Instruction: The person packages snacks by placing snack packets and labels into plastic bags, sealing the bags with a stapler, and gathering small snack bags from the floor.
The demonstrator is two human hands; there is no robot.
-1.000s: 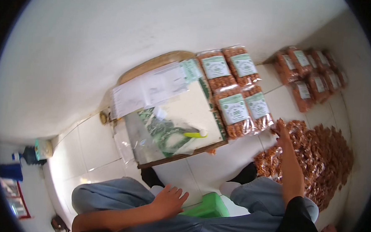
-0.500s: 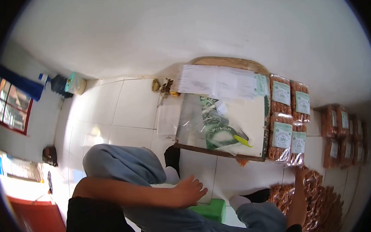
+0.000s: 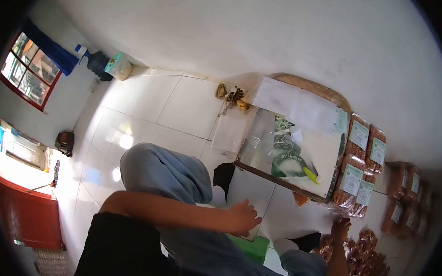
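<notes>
My left hand (image 3: 243, 218) hovers above the floor in front of my lap, fingers loosely bent and apart, nothing in it. My right hand (image 3: 340, 228) is at the near edge of the labelled packets, beside a pile of brown packs. Its fingers are small and partly hidden, so their grip is unclear. Clear-wrapped packets of a brown product (image 3: 348, 182) with green-and-white labels stand stacked to the right of a low table (image 3: 325, 153). The loose pile of unlabelled brown packs (image 3: 362, 260) lies near my right forearm.
On the low table are white plastic sheets (image 3: 298, 99) and a yellow-green cutter (image 3: 310, 175). More labelled packets (image 3: 403, 197) stand farther right by the wall. A green stool (image 3: 255, 247) is between my legs. Bananas (image 3: 242, 105) lie left of the table.
The view has turned, so the table appears tilted and farther right. My right hand stays by the packets' near edge; my left hand stays over my lap.
</notes>
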